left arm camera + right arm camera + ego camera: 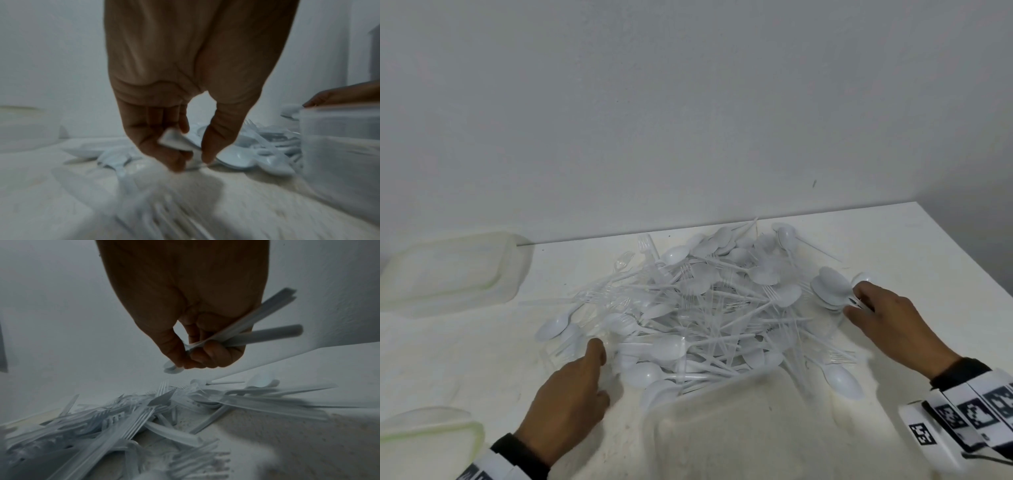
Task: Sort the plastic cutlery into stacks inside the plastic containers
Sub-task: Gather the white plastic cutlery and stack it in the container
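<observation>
Right wrist view: the right hand [197,331] is gripping a bundle of spoons [265,321] by their necks, thumb and fingers [213,356] curled tight around them, handles sticking out past the palm. Nesting the bowls together in one fist is probably keeping the stack aligned while more pieces are being gathered. In the head view this bundle is hovering at the right edge of the pile [695,308].

Left wrist view: the left hand [180,113] is reaching down into the near-left edge of the pile, fingers [164,154] and thumb narrowing on a white piece [174,141]. Blur is hiding what kind of piece it is, and whether the pinch is fully closed cannot be told.

Outward from the fingers, spoons and forks, white and clear, are lying tangled in one heap at the middle of the desk [893,233], so most of the sorting is judged still to be done. A container [739,411] is standing just in front of the pile, between the hands, within easy reach for dropping stacks in; nothing is showing through its walls. Two green-rimmed items, lids or further containers, are lying at far left [448,270] and near left [428,329], well apart from the heap.

Black-and-white square markers are showing on both wristbands [962,411]; no readable writing or brand is visible.
</observation>
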`<move>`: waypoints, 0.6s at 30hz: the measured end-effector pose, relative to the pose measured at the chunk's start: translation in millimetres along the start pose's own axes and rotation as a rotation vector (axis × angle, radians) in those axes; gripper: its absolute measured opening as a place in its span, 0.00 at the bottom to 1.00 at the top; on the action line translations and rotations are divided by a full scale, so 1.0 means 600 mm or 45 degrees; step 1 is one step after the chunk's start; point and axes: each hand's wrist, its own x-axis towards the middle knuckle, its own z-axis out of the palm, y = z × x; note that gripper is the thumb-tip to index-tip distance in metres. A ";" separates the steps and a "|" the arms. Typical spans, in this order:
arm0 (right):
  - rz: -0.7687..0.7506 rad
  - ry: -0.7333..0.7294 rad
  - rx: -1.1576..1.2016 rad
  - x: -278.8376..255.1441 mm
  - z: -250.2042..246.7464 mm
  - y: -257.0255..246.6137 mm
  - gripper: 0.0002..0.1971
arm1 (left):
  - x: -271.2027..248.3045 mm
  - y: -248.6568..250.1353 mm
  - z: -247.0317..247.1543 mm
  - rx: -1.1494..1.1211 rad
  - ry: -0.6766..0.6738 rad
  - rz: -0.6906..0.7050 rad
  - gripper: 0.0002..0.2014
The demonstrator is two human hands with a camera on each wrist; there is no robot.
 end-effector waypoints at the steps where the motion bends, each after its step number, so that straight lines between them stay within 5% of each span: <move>1: -0.002 -0.006 0.009 0.001 0.002 -0.003 0.19 | 0.000 -0.007 -0.008 0.020 -0.008 0.020 0.16; 14: -0.006 -0.021 0.031 0.038 0.012 -0.018 0.20 | 0.000 -0.076 -0.094 0.246 0.012 -0.067 0.15; 18: 0.007 -0.001 0.035 0.047 0.014 -0.006 0.17 | 0.002 -0.083 -0.117 0.185 0.135 -0.125 0.14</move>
